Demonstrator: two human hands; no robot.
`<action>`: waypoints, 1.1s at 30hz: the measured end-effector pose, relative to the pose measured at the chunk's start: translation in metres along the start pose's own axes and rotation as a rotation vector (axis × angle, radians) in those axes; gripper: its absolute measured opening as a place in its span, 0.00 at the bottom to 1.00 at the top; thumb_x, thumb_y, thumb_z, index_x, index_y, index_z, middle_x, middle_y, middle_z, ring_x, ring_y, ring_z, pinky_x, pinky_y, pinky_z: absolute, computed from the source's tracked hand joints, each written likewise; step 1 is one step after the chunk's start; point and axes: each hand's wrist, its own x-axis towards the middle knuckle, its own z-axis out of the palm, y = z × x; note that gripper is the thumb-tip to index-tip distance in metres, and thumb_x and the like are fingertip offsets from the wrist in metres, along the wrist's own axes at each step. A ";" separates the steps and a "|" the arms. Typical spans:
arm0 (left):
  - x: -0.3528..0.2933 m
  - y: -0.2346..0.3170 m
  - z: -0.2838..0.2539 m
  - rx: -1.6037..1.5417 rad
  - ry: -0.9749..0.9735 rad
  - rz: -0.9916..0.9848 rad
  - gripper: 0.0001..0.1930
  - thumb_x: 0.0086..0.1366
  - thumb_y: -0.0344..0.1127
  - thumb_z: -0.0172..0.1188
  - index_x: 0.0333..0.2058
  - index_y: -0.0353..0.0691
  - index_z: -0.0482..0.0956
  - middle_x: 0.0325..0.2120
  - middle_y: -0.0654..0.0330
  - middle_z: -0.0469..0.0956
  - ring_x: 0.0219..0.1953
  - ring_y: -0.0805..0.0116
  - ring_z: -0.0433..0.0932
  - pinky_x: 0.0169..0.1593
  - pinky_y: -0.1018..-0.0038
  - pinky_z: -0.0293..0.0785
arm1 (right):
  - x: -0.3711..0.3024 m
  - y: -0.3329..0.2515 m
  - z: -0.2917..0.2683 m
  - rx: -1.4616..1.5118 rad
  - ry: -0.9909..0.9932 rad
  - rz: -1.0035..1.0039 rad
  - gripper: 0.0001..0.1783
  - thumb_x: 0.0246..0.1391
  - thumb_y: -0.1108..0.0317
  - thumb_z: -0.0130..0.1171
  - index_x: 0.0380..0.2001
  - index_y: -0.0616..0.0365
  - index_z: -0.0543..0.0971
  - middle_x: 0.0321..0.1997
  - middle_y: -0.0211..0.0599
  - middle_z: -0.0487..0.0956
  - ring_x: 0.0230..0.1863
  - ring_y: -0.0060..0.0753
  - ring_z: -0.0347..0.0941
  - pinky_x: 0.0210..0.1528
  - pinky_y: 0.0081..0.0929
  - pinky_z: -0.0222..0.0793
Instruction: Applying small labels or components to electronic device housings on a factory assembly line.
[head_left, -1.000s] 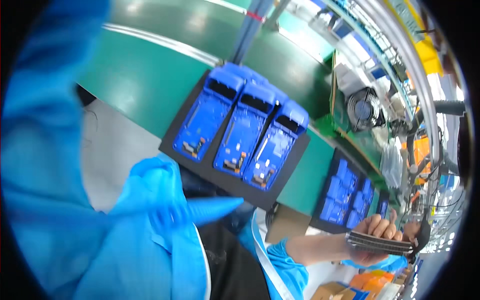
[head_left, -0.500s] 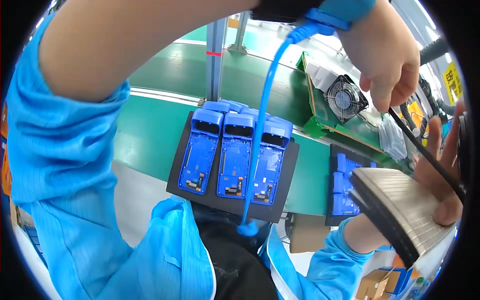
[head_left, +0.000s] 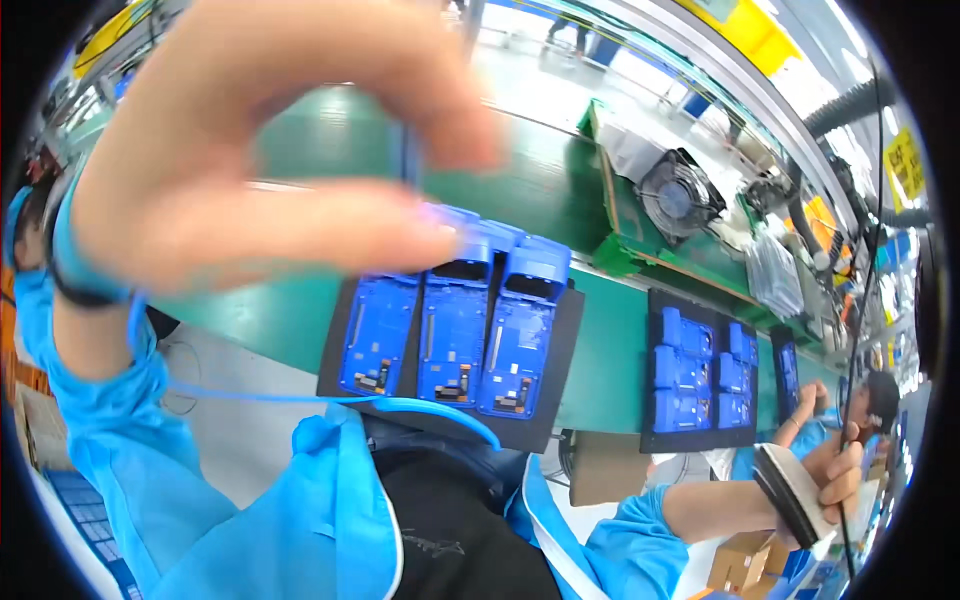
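Observation:
My left hand (head_left: 270, 190), large and motion-blurred, is raised close in front of the view. Its thumb and a finger are apart, with nothing visible between them. A blue wristband (head_left: 70, 245) circles that wrist, and a blue coiled cord (head_left: 430, 407) runs from it across my lap. Behind the hand, several blue device housings (head_left: 450, 345) lie on a black mat (head_left: 560, 360); my hand hides part of their tops. Far to the right, my right hand (head_left: 840, 475) has its fingers curled round a thin black cable (head_left: 860, 330). A pale pad with a dark edge (head_left: 790, 495) covers the wrist area.
Another black mat (head_left: 650, 435) with blue housings (head_left: 685, 370) lies to the right on the green bench (head_left: 600, 375). Beyond it are a round fan (head_left: 680, 195) and clear plastic bags (head_left: 775, 275). A co-worker (head_left: 870, 405) sits at right; an open cardboard box (head_left: 745, 565) stands below.
My left hand has let go of the black cable and swung from upper right to the left. My right hand has dropped lower and closed. The blue cord now lies across my lap.

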 end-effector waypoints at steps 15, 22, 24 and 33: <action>-0.240 0.059 0.112 -0.875 -0.051 -1.323 0.13 0.58 0.34 0.68 0.37 0.28 0.82 0.38 0.50 0.84 0.44 0.59 0.82 0.49 0.66 0.77 | -0.046 0.023 0.072 0.031 -0.439 0.152 0.28 0.46 0.44 0.66 0.21 0.63 0.77 0.36 0.65 0.81 0.38 0.62 0.81 0.45 0.53 0.76; -0.499 0.081 0.290 -0.264 -0.508 -1.425 0.12 0.66 0.34 0.57 0.41 0.32 0.81 0.40 0.48 0.82 0.41 0.59 0.82 0.47 0.66 0.78 | -0.146 0.085 0.040 -0.024 -0.244 0.913 0.20 0.40 0.73 0.72 0.39 0.65 0.78 0.39 0.40 0.82 0.40 0.26 0.78 0.43 0.23 0.73; -0.532 0.088 0.355 -0.029 -0.235 -1.400 0.16 0.67 0.39 0.55 0.46 0.33 0.78 0.42 0.48 0.81 0.45 0.58 0.80 0.51 0.66 0.75 | -0.173 0.103 0.040 -0.288 -0.134 0.922 0.19 0.46 0.73 0.71 0.41 0.64 0.77 0.39 0.35 0.82 0.39 0.19 0.76 0.42 0.19 0.72; -0.553 0.082 0.525 -0.349 0.921 -1.736 0.29 0.68 0.50 0.53 0.60 0.36 0.68 0.51 0.45 0.76 0.53 0.51 0.75 0.59 0.61 0.68 | -0.266 0.151 0.039 -0.550 -0.047 0.824 0.17 0.50 0.72 0.69 0.42 0.67 0.77 0.35 0.36 0.82 0.35 0.21 0.76 0.39 0.21 0.72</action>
